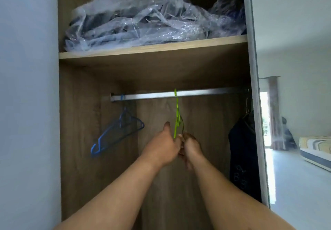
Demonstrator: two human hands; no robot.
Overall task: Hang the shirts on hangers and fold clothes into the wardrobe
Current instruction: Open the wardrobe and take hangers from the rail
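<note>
Head: both hands pinch thin green wire hanger (177,117) on metal rail (197,92).

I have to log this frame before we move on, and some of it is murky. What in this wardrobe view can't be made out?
Head view:
- Contents of the plastic bag on the shelf: crinkled, glaring plastic blurs them.
- Fingers of the left hand and right hand: they overlap at the green hanger, so who grips it is unclear.
- Dark garment: partly behind the wardrobe's right side panel.
- Blue hangers: overlapped; count unclear.
</note>
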